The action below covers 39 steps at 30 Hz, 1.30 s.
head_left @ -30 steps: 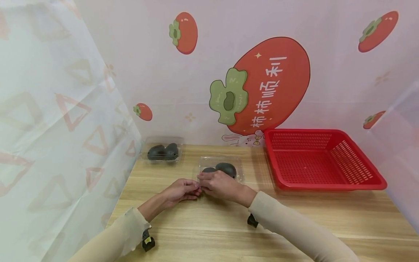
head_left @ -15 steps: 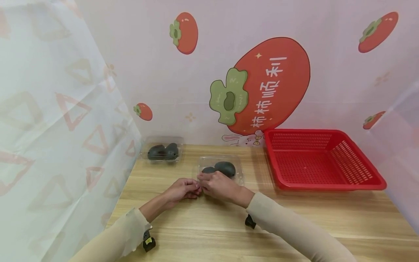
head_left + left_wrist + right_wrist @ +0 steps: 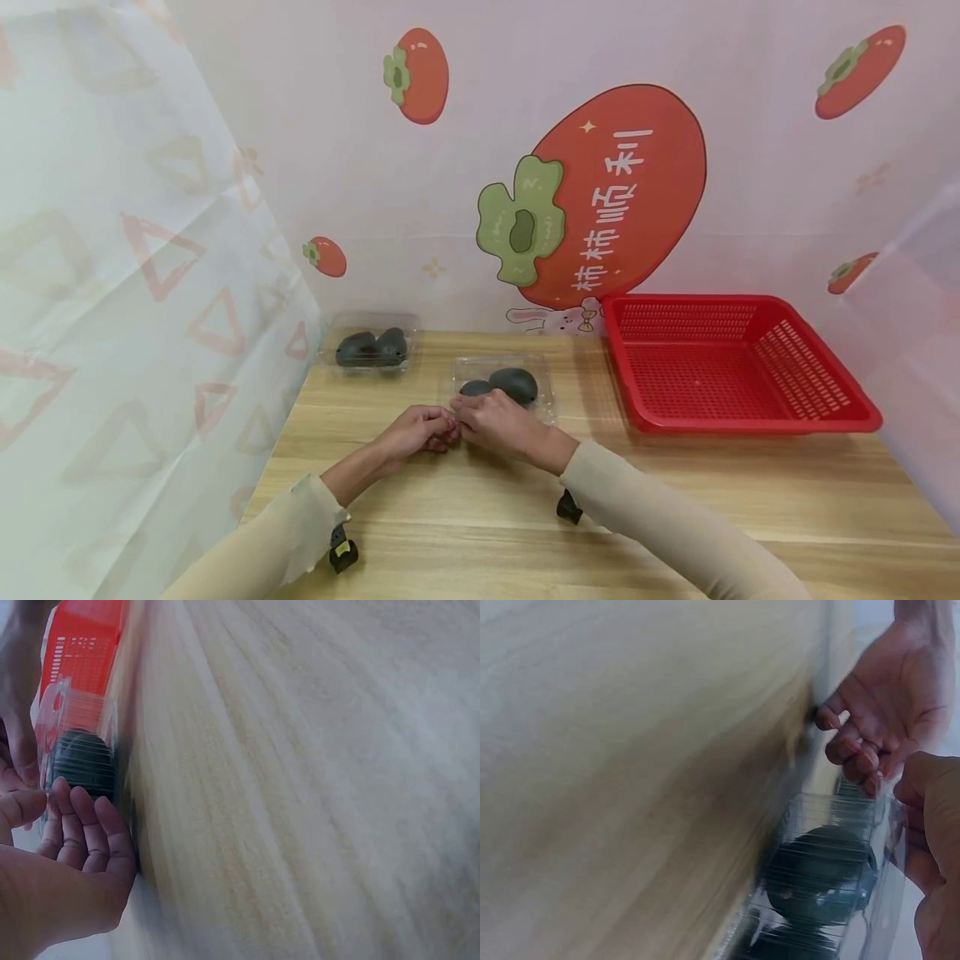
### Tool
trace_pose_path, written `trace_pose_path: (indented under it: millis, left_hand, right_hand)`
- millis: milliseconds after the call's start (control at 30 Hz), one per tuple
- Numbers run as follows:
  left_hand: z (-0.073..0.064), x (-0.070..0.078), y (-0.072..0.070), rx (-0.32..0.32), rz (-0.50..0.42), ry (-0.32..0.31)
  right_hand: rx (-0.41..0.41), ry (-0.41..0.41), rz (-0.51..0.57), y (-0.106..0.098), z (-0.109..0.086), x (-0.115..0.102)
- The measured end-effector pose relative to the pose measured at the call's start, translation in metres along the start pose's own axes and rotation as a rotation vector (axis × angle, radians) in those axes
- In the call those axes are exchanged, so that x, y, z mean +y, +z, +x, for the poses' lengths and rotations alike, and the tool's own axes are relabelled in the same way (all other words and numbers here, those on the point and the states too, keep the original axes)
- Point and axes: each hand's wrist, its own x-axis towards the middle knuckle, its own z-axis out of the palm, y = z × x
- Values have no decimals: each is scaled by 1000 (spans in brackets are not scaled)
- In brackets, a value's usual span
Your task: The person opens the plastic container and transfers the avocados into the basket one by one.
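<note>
A clear plastic clamshell box (image 3: 545,406) stands in the middle of the table, with two dark avocados (image 3: 514,384) inside. At its front left corner, both hands come together. My left hand (image 3: 420,429) pinches the rim there between thumb and index finger; in the left wrist view, its other fingers (image 3: 82,825) are held loosely curved beside the box. My right hand (image 3: 501,423) grips the same rim from the other side and partly covers the smaller-looking avocado (image 3: 476,388). In the right wrist view, the thumb (image 3: 922,780) lies at the box's corner.
Another clear clamshell box (image 3: 412,321) with two avocados (image 3: 358,350) stands at the back left. A red plastic basket (image 3: 697,383) sits at the right, against the backdrop (image 3: 450,192). Wood-grain table (image 3: 465,533) extends in front.
The box and its avocados have shifted very slightly back and left. My right wrist has moved slightly left; both hands stay at the same corner.
</note>
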Motion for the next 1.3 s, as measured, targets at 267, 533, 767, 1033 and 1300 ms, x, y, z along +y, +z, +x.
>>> trace_pose_path:
  millis: [267, 533, 767, 1033, 1300]
  left_hand:
    - [0, 2, -3, -11, 56, 4]
    - [-2, 3, -8, -15, 79, -9]
    - [-3, 4, -11, -22, 94, -23]
    - [-5, 7, -11, -12, 102, -44]
    - [-6, 7, -10, 3, 109, -48]
  right_hand:
    - [12, 1, 5, -1, -5, -1]
    - [-80, 8, 148, -6, -11, 6]
    - [-93, 52, 208, -8, -13, 6]
    - [-78, 99, 133, -11, -17, 6]
    - [-157, 155, 119, -19, -26, 13]
